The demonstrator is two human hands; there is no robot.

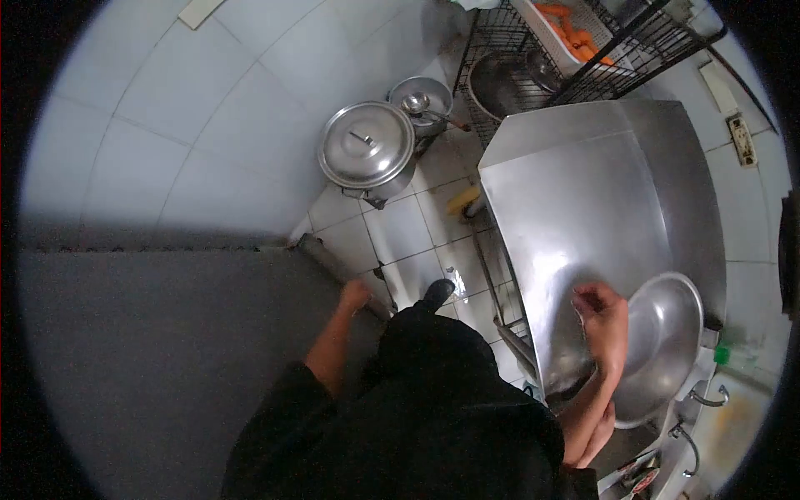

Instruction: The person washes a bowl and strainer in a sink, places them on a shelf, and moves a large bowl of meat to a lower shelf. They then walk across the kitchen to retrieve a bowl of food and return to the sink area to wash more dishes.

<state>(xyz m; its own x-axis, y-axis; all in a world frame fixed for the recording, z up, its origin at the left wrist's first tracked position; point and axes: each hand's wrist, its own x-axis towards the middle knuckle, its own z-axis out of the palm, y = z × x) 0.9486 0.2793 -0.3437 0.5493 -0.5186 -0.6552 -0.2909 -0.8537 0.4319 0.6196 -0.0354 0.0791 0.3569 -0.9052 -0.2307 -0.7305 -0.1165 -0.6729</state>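
My left hand [356, 295] is curled closed beside the edge of a dark grey surface [167, 358], with nothing showing in it. My right hand [605, 323] is over the stainless steel table [575, 192], its fingers bent in towards the thumb and no object visible in them. Right beside it lies a wide metal basin [679, 333], partly covered by the hand and forearm in this view. Below my right wrist, part of another hand or forearm [598, 435] shows, mostly hidden behind my arm.
A lidded steel pot [367, 143] stands by the wall, with a ladle [417, 103] on a smaller pot [433, 125] behind. A wire rack [533, 83] holds a white basket [575, 42] of carrots [571, 29]. Taps [687, 446] are at lower right. White floor tiles [400, 229] run between.
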